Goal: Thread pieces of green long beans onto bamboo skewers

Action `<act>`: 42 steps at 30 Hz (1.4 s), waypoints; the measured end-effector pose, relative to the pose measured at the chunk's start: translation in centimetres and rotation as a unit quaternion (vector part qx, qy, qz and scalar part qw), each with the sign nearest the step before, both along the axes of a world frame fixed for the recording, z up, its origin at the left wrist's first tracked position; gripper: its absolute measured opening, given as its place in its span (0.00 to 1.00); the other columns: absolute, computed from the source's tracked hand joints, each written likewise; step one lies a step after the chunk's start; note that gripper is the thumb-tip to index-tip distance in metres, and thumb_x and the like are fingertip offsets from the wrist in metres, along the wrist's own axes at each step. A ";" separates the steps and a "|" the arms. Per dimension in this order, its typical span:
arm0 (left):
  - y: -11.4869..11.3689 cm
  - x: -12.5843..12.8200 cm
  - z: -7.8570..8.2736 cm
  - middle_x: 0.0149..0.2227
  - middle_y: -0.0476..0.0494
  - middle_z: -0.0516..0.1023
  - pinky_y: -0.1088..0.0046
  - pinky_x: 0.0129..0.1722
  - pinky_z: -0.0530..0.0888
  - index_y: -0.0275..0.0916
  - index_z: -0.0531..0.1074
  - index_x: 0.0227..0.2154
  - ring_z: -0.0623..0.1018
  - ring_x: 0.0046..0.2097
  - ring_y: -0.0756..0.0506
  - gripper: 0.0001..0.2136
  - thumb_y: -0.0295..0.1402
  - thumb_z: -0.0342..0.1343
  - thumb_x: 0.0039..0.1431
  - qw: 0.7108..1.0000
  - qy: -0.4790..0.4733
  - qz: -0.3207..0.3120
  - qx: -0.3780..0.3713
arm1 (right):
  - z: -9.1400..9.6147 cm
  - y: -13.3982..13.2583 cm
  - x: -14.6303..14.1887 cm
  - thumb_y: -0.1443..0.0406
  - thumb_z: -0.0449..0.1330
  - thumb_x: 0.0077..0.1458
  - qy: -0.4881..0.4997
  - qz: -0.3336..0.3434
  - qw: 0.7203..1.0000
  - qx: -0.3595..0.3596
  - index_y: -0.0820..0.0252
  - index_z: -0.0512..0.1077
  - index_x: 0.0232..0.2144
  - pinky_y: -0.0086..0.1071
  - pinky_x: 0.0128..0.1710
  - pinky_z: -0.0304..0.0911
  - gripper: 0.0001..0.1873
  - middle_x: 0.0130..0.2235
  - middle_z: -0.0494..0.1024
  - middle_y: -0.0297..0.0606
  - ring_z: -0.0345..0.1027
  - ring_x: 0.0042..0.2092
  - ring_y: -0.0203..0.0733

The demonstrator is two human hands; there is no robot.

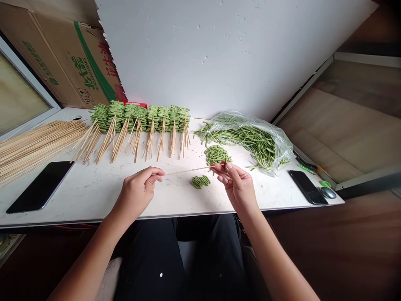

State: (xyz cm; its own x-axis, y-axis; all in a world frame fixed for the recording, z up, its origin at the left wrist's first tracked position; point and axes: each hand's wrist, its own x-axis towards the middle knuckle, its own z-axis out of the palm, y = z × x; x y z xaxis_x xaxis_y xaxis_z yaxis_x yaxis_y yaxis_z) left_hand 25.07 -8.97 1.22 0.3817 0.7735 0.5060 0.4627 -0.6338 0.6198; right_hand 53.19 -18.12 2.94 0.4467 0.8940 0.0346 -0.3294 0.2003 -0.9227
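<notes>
Pinching bamboo skewer (194, 169) level, left hand (137, 191) at one end, right hand (236, 187) at other; cut-bean row (200, 181) just below, 6 o'clock; loose bean pile (216, 154), 12 o'clock.

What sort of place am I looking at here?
Probably a small food-prep room, perhaps supplying a skewer stall: a white table holds rows of green beans threaded on bamboo skewers, a bundle of bare wooden skewers, and a clear plastic bag of long green beans.

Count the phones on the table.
2: one black phone lying below the loose bamboo skewers, another black phone right of the bagged long beans. More could be hidden.
</notes>
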 end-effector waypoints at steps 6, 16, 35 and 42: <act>-0.1 -0.1 0.2 0.34 0.52 0.85 0.79 0.38 0.78 0.41 0.78 0.40 0.85 0.35 0.50 0.12 0.23 0.50 0.65 1.000 0.004 0.005 0.020 | -0.2 -0.2 -0.1 0.58 0.72 0.58 -0.027 -0.020 0.999 0.007 0.57 0.85 0.38 0.26 0.34 0.76 0.10 0.40 0.88 0.43 0.85 0.45 0.47; -1.2 -0.2 1.3 0.34 0.51 0.85 0.78 0.40 0.79 0.40 0.79 0.39 0.85 0.35 0.50 0.15 0.20 0.48 0.64 0.997 0.014 0.023 0.076 | -0.1 -0.6 -0.3 0.58 0.73 0.57 -0.057 -0.059 0.997 0.013 0.57 0.85 0.36 0.28 0.32 0.76 0.08 0.38 0.88 0.43 0.85 0.43 0.48; -1.6 -0.4 1.3 0.31 0.51 0.82 0.77 0.41 0.80 0.40 0.79 0.39 0.85 0.35 0.50 0.18 0.18 0.45 0.59 0.998 0.013 0.015 0.060 | 0.1 -1.0 -1.9 0.57 0.73 0.56 -0.069 -0.103 0.991 0.049 0.54 0.85 0.35 0.34 0.33 0.76 0.09 0.36 0.88 0.41 0.85 0.46 0.54; -1.3 -0.6 1.1 0.28 0.51 0.78 0.77 0.42 0.79 0.40 0.78 0.39 0.84 0.35 0.50 0.18 0.18 0.44 0.58 0.999 0.021 -0.003 0.043 | 0.1 -1.2 -2.2 0.55 0.73 0.56 -0.085 -0.104 0.990 0.051 0.54 0.84 0.35 0.35 0.32 0.76 0.10 0.37 0.88 0.41 0.84 0.47 0.55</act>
